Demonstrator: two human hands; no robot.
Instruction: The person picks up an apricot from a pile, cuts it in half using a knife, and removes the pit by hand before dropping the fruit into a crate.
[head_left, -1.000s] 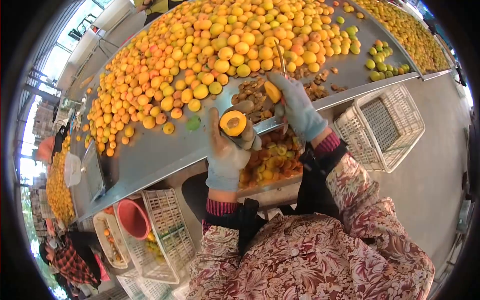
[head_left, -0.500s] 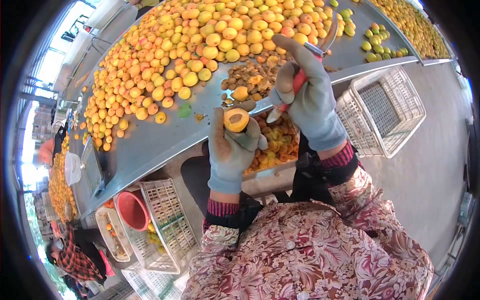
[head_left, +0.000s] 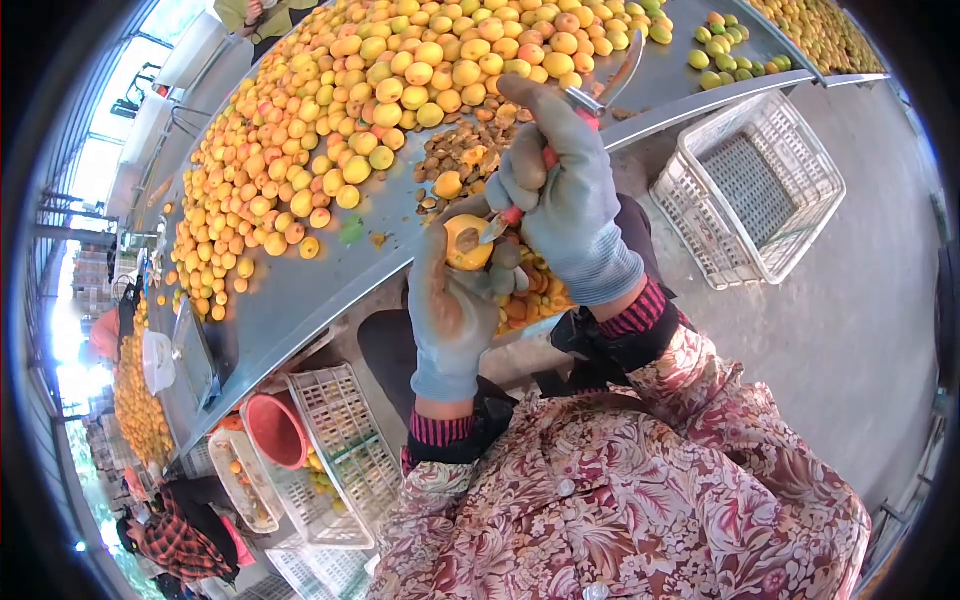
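Observation:
My left hand (head_left: 450,315), in a grey-blue glove with a brown-stained thumb, holds an apricot (head_left: 464,254) with its cut face up and the brown pit area showing. My right hand (head_left: 575,215), gloved alike, is closed around the red handle of a pitting knife (head_left: 625,72). Its curved metal blade points up and away, while a small flat metal tip at the lower end touches the apricot's cut face. Whether the pit is loose cannot be seen. Below my hands, apricot halves (head_left: 535,295) fill a container, partly hidden by my right hand.
A large heap of apricots (head_left: 390,75) covers the metal table (head_left: 290,290). Pits and scraps (head_left: 450,150) lie near its edge, greener fruit (head_left: 725,65) farther right. A white crate (head_left: 690,210) stands right; a red bucket (head_left: 275,430) and another crate (head_left: 345,430) stand left. Other people are at the left.
My right hand has moved left and down, bringing the knife's lower tip onto the apricot's cut face. The left hand still holds the apricot, now tilted differently. The view has shifted slightly.

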